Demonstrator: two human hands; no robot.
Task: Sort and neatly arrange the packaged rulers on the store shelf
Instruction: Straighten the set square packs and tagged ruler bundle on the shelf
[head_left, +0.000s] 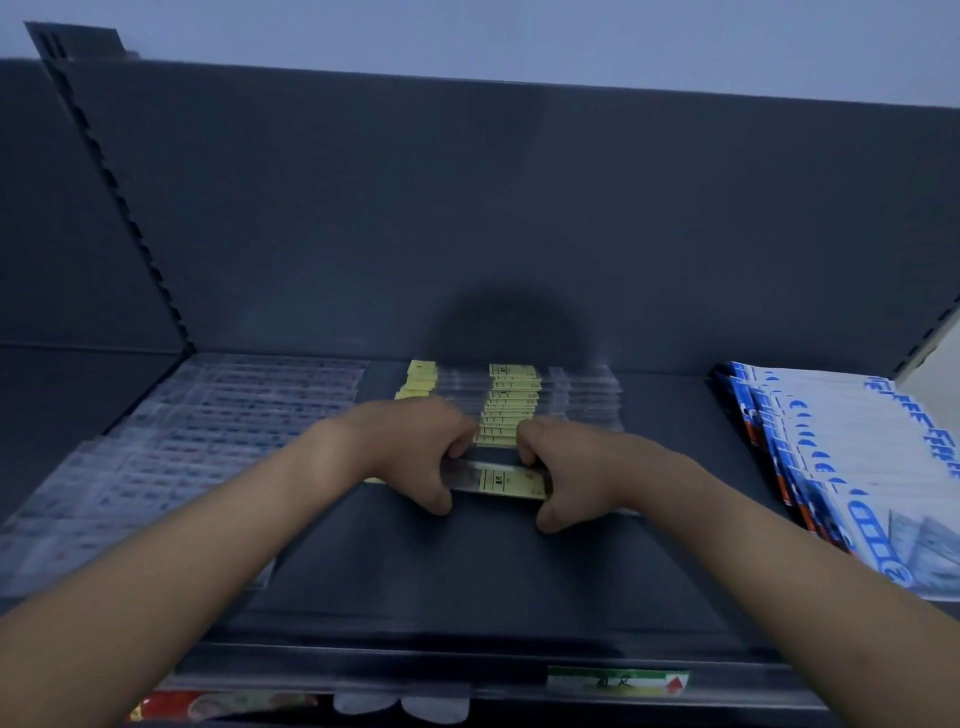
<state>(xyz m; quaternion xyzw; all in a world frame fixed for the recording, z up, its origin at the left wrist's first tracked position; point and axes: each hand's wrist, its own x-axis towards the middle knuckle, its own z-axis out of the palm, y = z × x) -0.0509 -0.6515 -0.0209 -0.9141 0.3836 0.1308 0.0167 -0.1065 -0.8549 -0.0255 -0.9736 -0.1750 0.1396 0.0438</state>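
Note:
A row of clear packaged rulers with yellow labels (511, 400) lies overlapped on the dark shelf (467, 571), running from the back panel toward me. My left hand (415, 452) and my right hand (566, 467) both grip the frontmost packaged ruler (498, 480), one hand at each side of its yellow label. The ruler lies crosswise at the front end of the row. Its outer ends are hidden under my hands.
Clear packs with small red and blue print (182, 441) cover the left part of the shelf. Blue and white packs (852, 467) are stacked at the right. A price tag (618, 682) sits on the shelf's front rail. The back panel (467, 218) stands behind.

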